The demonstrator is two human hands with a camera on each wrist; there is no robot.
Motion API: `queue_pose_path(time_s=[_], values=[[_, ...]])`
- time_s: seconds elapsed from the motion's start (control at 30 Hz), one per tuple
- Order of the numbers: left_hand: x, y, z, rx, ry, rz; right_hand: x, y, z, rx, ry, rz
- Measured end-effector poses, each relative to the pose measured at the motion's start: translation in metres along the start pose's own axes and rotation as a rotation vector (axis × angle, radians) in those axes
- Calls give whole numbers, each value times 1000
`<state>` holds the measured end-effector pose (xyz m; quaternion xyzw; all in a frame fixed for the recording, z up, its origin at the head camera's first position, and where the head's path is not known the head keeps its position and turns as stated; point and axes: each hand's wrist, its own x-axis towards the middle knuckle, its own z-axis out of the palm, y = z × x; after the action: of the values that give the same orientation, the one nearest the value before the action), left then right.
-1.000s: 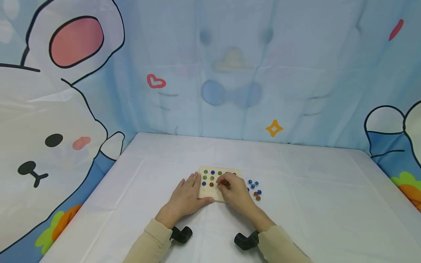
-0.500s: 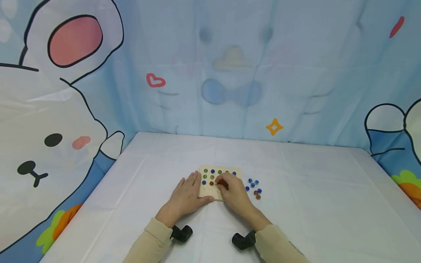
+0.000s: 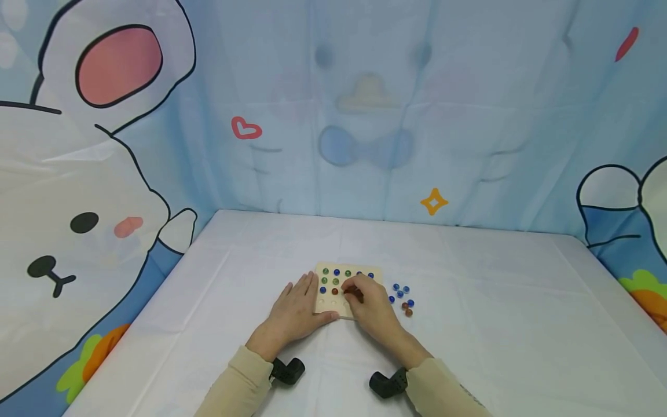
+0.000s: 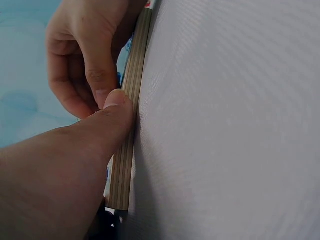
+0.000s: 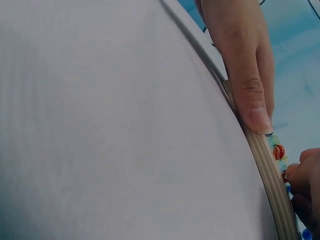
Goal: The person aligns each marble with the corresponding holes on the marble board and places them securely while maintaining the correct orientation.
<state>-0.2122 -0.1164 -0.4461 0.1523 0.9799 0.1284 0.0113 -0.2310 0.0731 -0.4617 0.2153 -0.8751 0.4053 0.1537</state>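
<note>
A pale wooden board (image 3: 341, 308) with rows of round hollows lies on the table; green, blue and reddish-brown glass marbles sit in several of them. My left hand (image 3: 294, 310) rests flat at the board's left side, its thumb against the front edge. In the left wrist view that thumb presses the layered board edge (image 4: 135, 65). My right hand (image 3: 371, 301) is over the board, thumb and forefinger pinching a brownish marble (image 5: 285, 175), mostly hidden by the fingertips. The right hand also covers part of the board's right side.
Loose blue marbles (image 3: 400, 294) and brown marbles (image 3: 406, 309) lie on the white tablecloth (image 3: 495, 324) just right of the board. Black wrist devices (image 3: 288, 371) are on both forearms. A printed cloth backdrop (image 3: 469, 116) rises behind the table and on its left.
The right hand has shifted very slightly left, its fingertips staying over the same part of the board. The left hand and loose marbles have not visibly moved.
</note>
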Motion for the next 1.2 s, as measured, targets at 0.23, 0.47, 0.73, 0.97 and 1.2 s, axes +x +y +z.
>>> queue_pose_path(time_s=[0.23, 0.47, 0.73, 0.97, 1.2], values=[[0, 1, -1, 6, -10, -7, -1, -2, -6, 9, -3, 0], [0, 0, -2, 2, -11, -7, -2, -5, -16, -19, 39, -50], [0, 1, -1, -1, -1, 1, -6, -5, -31, -26, 75, -89], [0, 1, 0, 1, -1, -4, -12, 3, -44, -47, 116, -110], [0, 1, 0, -3, -2, -6, -20, 8, -57, -108, 147, -76]])
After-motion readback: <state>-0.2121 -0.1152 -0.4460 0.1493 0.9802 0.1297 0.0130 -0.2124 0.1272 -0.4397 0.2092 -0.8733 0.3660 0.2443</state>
